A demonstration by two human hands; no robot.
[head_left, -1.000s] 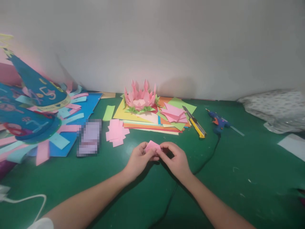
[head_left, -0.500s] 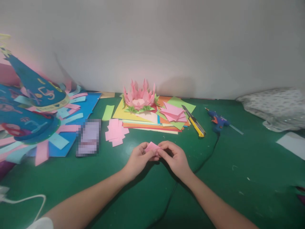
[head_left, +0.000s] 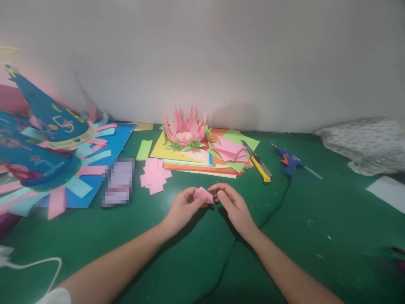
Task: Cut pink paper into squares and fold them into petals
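In front of the paper flower [head_left: 185, 136], my left hand [head_left: 182, 211] pinches pink paper [head_left: 203, 194]; right hand [head_left: 236, 210] has parted fingers (contact unclear). From afar, I fear one-sided grip may loosen the fold.

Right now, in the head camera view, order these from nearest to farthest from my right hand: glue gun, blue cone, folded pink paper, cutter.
From your right hand:
1. Folded pink paper: at its fingertips, held in your left hand.
2. Cutter: ahead, slightly right.
3. Glue gun: ahead, farther right.
4. Blue cone: far left.
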